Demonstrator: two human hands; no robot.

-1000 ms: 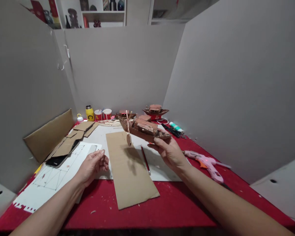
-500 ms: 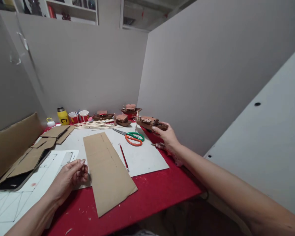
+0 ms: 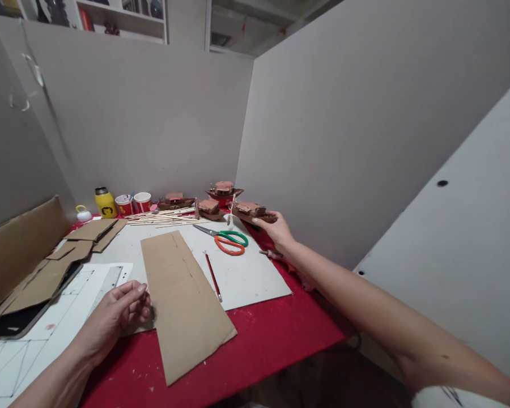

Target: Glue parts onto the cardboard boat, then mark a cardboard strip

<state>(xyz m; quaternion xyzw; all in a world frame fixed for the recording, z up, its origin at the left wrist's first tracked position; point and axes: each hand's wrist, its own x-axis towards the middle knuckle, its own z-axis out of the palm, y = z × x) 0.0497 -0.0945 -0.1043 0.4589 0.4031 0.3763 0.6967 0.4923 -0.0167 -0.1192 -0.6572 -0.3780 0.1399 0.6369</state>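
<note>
My right hand (image 3: pixel 276 228) grips the end of a brown model boat (image 3: pixel 253 212) with a pinkish roof, at the far right of the table. A small upright post stands at the boat's far end. My left hand (image 3: pixel 130 306) hovers at the left edge of a long cardboard piece (image 3: pixel 187 306), its fingers curled in and thumb against the forefinger, with nothing visible in them. Pencil marks run along that cardboard. Beside it lie a red and black pencil (image 3: pixel 213 276) and scissors (image 3: pixel 227 238) with green and orange handles, both on a white board (image 3: pixel 255 277).
More model boats (image 3: pixel 176 201) stand at the back, near thin wooden sticks (image 3: pixel 165 217). Paper cups (image 3: pixel 142 202) and a yellow bottle (image 3: pixel 105 203) are at the back left. Cardboard pieces (image 3: pixel 63 260) and a drawing sheet (image 3: pixel 34 351) lie left. A grey partition (image 3: pixel 344 130) rises on the right.
My right hand has shifted left and slightly inward with the boat, which now sits closer to the neighbouring boat. My left hand stays nearly where it was. The view has tilted slightly.
</note>
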